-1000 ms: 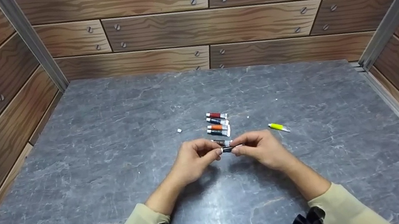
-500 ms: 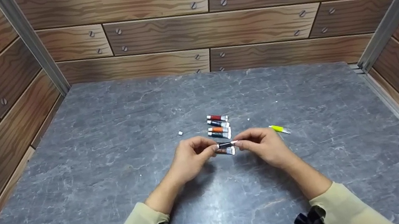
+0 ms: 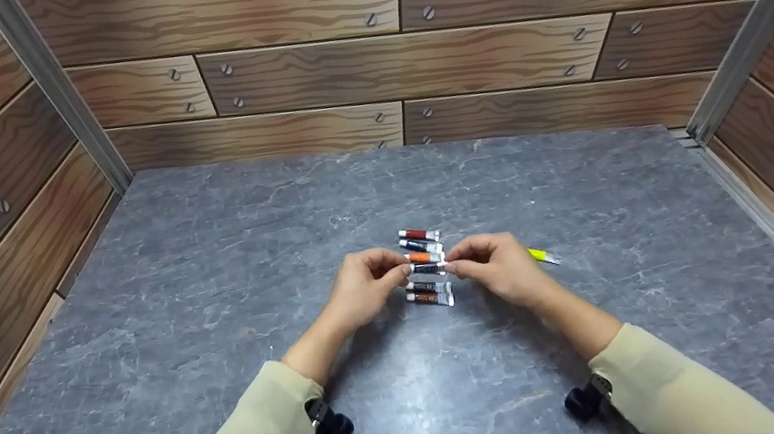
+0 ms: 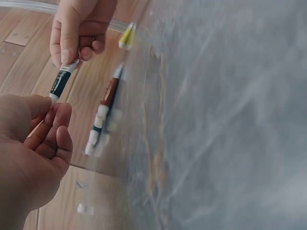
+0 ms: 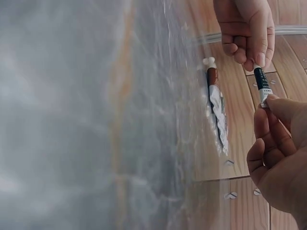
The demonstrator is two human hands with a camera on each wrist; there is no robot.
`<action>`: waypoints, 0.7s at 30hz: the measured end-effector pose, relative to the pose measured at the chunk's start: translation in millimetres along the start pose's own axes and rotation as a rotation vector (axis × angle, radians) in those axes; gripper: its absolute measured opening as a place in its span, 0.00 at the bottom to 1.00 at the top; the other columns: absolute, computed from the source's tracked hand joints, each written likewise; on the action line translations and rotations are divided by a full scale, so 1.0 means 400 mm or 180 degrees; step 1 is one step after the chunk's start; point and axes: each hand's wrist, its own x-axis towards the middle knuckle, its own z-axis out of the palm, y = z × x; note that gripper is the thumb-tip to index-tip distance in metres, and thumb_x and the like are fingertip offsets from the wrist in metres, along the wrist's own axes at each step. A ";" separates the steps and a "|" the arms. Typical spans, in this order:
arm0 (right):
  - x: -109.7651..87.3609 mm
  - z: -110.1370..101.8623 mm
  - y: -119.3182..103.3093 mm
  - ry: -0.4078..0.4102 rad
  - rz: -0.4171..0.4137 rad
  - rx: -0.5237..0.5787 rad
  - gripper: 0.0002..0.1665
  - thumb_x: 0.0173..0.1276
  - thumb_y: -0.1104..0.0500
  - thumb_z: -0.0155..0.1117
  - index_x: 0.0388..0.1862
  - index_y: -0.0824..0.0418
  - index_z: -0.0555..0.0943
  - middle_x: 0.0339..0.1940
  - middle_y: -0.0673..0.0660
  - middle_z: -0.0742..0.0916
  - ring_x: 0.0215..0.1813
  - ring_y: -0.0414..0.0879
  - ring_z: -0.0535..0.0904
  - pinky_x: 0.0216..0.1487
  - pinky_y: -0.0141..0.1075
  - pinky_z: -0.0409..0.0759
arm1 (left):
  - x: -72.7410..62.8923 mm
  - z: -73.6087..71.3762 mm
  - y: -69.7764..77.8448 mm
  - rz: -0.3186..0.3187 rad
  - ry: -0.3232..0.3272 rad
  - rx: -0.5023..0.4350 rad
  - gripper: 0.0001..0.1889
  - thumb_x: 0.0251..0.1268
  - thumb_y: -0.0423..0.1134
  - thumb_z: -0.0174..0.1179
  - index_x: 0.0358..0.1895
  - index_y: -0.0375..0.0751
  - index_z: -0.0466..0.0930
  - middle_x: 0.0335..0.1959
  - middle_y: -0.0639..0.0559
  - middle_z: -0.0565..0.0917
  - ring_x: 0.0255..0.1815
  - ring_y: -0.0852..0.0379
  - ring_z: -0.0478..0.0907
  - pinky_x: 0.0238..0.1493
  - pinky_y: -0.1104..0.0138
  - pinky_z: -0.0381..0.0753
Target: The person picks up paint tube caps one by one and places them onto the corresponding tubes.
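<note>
A small dark paint tube (image 3: 428, 269) with a white cap is held level between both hands, over a row of paint tubes. My left hand (image 3: 368, 289) pinches the cap end (image 4: 53, 97) between thumb and fingers. At the other end, my right hand (image 3: 502, 269) pinches the flat silvery crimp (image 5: 265, 101). Behind it lie an orange tube (image 3: 423, 257), a dark blue tube (image 3: 421, 245) and a red tube (image 3: 419, 235). In front lie another dark tube (image 3: 429, 287) and a brown tube (image 3: 431, 298). The held tube covers part of the row.
A yellow tube (image 3: 542, 256) lies apart to the right, partly hidden by the right hand. A small white cap (image 4: 85, 209) shows low in the left wrist view. Wood-patterned walls (image 3: 307, 77) enclose the grey marbled table (image 3: 243, 214).
Both hands have carried the dark tube away from the body, from over the brown tube at the row's near end to just in front of the orange one. The grip is the same.
</note>
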 end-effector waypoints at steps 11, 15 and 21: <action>0.034 0.008 0.027 -0.0029 0.0098 -0.0336 0.07 0.67 0.63 0.78 0.43 0.64 0.92 0.38 0.55 0.92 0.39 0.43 0.82 0.41 0.29 0.78 | 0.033 0.000 -0.029 -0.0096 0.0021 0.0311 0.03 0.71 0.30 0.68 0.43 0.36 0.90 0.38 0.50 0.90 0.39 0.58 0.83 0.47 0.63 0.84; 0.041 0.011 0.032 -0.0070 0.0159 -0.0477 0.06 0.67 0.63 0.78 0.42 0.62 0.92 0.39 0.53 0.92 0.42 0.43 0.83 0.44 0.30 0.79 | 0.037 -0.001 -0.036 -0.0096 -0.0005 0.0395 0.03 0.71 0.30 0.68 0.42 0.36 0.90 0.37 0.51 0.89 0.39 0.58 0.82 0.47 0.63 0.83; 0.047 0.019 0.037 -0.0129 0.0153 -0.0639 0.04 0.66 0.61 0.79 0.39 0.59 0.93 0.39 0.52 0.92 0.42 0.42 0.83 0.45 0.33 0.79 | 0.039 -0.001 -0.045 -0.0134 0.0005 0.0526 0.02 0.69 0.30 0.69 0.40 0.35 0.90 0.35 0.51 0.89 0.38 0.59 0.81 0.47 0.62 0.83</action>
